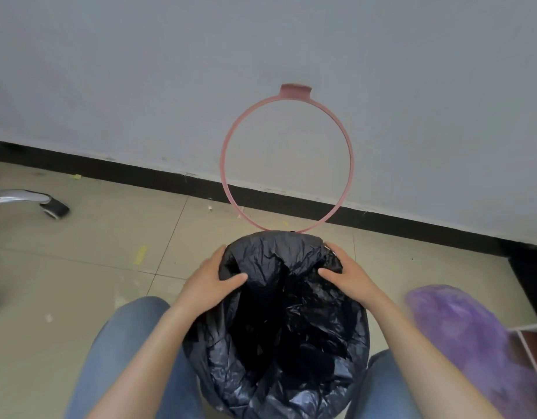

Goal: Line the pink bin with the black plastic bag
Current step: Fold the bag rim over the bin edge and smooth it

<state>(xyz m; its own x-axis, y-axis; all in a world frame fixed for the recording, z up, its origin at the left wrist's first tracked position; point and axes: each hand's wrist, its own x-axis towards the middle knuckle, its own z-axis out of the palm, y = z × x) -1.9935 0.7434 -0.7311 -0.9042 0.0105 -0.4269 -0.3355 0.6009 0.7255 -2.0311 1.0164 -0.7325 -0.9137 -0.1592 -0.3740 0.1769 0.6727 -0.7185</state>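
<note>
Two hands (214, 279) press black bag (279, 322) above tiled floor (79, 267).

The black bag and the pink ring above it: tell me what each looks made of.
Black bag: thin plastic film, semi-glossy; it is crumpled into sharp wrinkles that catch grey highlights and drapes limply over the bin's rim.

Pink ring: probably moulded hard plastic, matte; it keeps a clean, thin hoop shape standing upright, with a flat tab at the top and even colour. Painted metal cannot be excluded.
</note>
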